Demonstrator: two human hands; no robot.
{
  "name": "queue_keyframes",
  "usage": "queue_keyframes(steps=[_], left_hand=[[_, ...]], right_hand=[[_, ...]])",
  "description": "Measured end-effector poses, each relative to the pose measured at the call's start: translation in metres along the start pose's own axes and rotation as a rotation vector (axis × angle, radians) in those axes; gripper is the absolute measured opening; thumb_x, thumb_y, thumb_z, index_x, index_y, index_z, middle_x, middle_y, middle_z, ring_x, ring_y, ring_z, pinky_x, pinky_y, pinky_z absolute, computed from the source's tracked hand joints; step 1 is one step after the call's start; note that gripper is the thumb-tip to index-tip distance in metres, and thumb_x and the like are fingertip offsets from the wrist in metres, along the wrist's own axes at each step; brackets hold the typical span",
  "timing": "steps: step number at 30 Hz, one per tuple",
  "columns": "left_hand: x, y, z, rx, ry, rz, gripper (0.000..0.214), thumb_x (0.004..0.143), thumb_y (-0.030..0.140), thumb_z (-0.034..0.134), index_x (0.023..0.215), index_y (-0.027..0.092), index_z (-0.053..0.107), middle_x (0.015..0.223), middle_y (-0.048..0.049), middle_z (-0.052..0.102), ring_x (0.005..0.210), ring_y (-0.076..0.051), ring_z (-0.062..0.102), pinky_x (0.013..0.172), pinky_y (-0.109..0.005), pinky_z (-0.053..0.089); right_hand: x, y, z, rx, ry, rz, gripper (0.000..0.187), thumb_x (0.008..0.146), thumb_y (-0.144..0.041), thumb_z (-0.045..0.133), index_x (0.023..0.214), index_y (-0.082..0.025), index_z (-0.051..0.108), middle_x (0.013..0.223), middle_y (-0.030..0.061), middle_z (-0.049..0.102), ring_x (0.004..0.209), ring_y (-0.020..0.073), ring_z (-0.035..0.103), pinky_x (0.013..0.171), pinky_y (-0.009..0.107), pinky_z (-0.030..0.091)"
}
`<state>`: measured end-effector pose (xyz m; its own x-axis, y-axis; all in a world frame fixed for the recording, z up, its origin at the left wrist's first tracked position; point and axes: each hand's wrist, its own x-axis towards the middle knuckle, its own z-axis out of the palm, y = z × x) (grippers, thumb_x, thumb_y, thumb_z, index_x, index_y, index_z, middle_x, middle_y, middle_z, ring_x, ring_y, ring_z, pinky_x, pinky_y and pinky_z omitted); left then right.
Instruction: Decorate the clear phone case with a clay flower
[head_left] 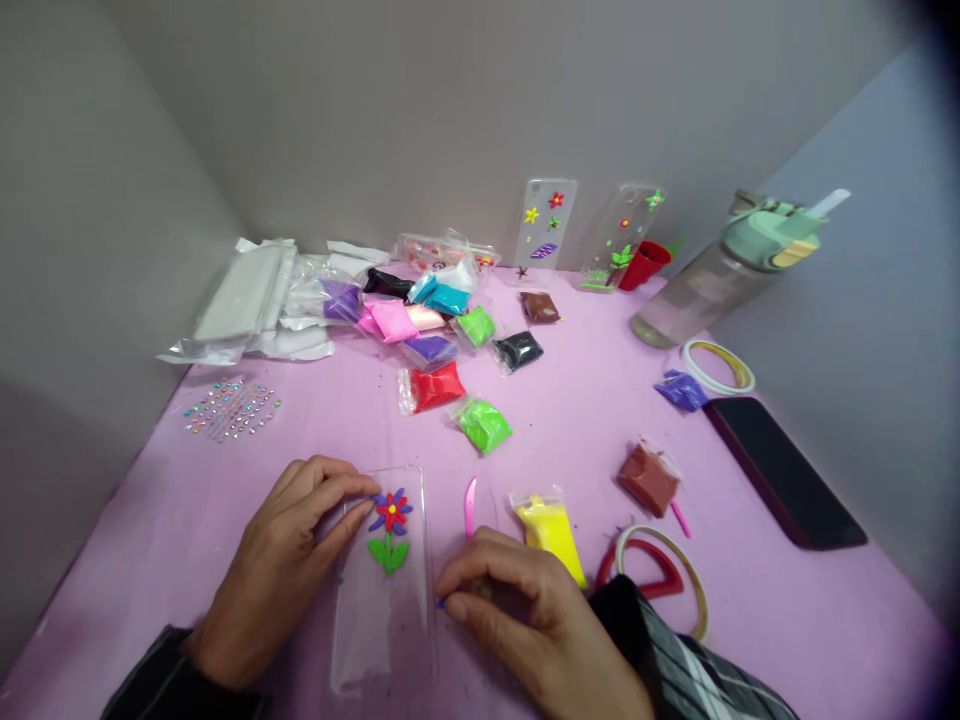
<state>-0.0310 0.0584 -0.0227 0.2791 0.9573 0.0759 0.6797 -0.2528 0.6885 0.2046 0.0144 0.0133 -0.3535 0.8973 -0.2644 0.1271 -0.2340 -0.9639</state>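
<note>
One red-and-purple clay flower (pixel 391 511) at risk of smearing

Left-hand fingers (pixel 352 487) are pressing, slightly spread, on the clear plastic phone case (pixel 379 640) just beside the flower. Right-hand fingers (pixel 457 580) are narrowly pinching a tiny blue clay bit (pixel 441 602), near a pink plastic sculpting tool (pixel 470 507). A slip could be smearing the soft petals or shifting the case.

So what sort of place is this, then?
It looks like a small craft corner, probably for decorating phone cases. A pink-covered table holds a clear plastic phone case with a red-and-purple clay flower, bright packets of modelling clay, and a sheet of tiny stick-on gems.
</note>
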Motion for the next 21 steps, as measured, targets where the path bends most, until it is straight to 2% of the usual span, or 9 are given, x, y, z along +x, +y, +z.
queue_keyframes(steps=[8,13,21], left_hand=[[-0.001,-0.004,-0.009,0.093,0.021,-0.040,0.023,0.093,0.041,0.052,0.112,0.029,0.060,0.108,-0.0034,0.061,0.107,-0.027,0.055,0.093,-0.043,0.041],[0.000,-0.009,-0.009,0.104,0.030,-0.051,0.025,0.092,0.043,0.052,0.110,0.026,0.058,0.109,-0.0047,0.060,0.107,-0.027,0.054,0.093,-0.044,0.042],[0.000,-0.008,-0.013,-0.012,0.008,-0.053,0.016,0.090,0.038,0.055,0.096,0.024,0.059,0.103,-0.0039,0.061,0.103,-0.025,0.056,0.092,-0.040,0.045]], right_hand=[[0.002,-0.003,-0.001,0.001,0.045,0.017,0.015,0.089,-0.029,0.062,0.088,-0.019,0.073,0.082,0.0022,0.062,0.075,0.0130,0.055,0.069,0.025,0.042],[0.004,0.003,-0.002,0.296,0.015,0.109,0.030,0.087,-0.044,0.065,0.094,-0.015,0.069,0.072,-0.0008,0.058,0.059,0.0082,0.051,0.058,0.022,0.041],[0.007,0.005,-0.004,0.534,0.033,0.130,0.040,0.083,-0.052,0.069,0.085,-0.012,0.066,0.081,0.0044,0.062,0.064,0.0094,0.056,0.060,0.022,0.047]])
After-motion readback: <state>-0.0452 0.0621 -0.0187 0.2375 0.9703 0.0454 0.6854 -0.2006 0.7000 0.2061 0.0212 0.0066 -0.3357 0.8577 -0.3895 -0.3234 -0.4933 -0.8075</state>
